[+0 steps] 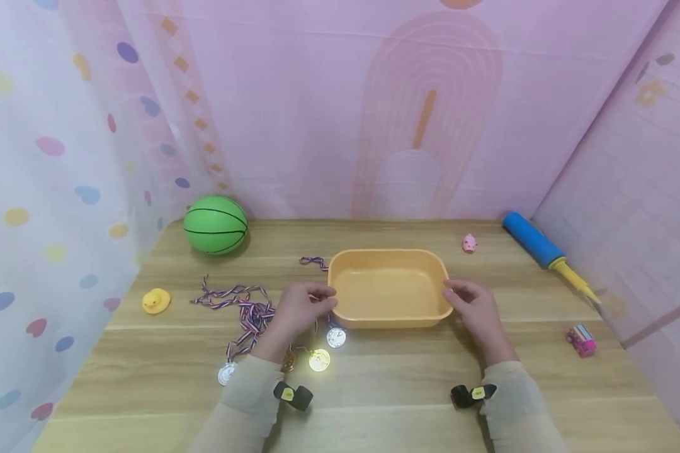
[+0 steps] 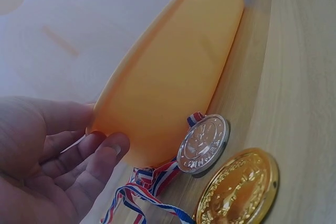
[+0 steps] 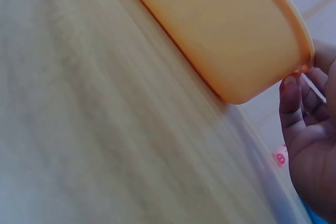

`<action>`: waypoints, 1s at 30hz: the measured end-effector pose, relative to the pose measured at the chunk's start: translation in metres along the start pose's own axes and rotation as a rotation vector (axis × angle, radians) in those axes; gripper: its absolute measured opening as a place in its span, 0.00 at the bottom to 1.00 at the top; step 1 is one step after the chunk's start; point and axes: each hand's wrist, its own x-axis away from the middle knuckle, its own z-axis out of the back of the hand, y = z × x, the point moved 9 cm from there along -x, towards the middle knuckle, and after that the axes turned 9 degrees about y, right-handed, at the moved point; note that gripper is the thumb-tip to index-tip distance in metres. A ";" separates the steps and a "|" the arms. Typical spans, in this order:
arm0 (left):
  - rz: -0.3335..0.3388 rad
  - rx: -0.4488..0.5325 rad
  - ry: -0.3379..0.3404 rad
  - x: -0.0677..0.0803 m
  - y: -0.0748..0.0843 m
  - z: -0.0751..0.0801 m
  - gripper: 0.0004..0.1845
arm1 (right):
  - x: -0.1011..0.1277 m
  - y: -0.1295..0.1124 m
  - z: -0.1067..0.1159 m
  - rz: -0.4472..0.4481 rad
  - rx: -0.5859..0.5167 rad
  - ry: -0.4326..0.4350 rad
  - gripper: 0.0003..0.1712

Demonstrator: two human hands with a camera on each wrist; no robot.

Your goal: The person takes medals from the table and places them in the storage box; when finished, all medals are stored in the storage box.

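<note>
The light wooden table carries a rectangular orange plastic basin at its middle, long axis running left to right, open side up. The left hand and right hand grip its two short ends. A green rubber ball sits far left, a blue-and-yellow hand pump far right. Ribboned medals lie just beside the basin's left front corner.

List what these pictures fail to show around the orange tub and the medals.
- Head view: the left hand covers part of the striped medal ribbons; a bronze medal is mostly hidden.
- Left wrist view: the gold medal is cut by the bottom edge.
- Right wrist view: the orange plastic tub's inside is unseen; the wooden table is blurred.
</note>
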 end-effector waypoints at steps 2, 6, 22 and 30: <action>0.006 0.006 -0.008 0.000 0.000 -0.001 0.09 | 0.000 0.002 0.000 0.000 -0.038 0.001 0.26; 0.020 0.020 -0.013 -0.002 0.001 -0.001 0.10 | -0.002 0.005 -0.001 -0.010 -0.134 0.008 0.25; -0.018 0.026 -0.054 -0.001 0.001 -0.006 0.09 | -0.001 0.011 -0.001 -0.007 -0.463 -0.061 0.06; -0.067 0.042 -0.084 0.001 0.004 -0.013 0.06 | 0.000 0.012 0.004 -0.006 -0.479 -0.063 0.05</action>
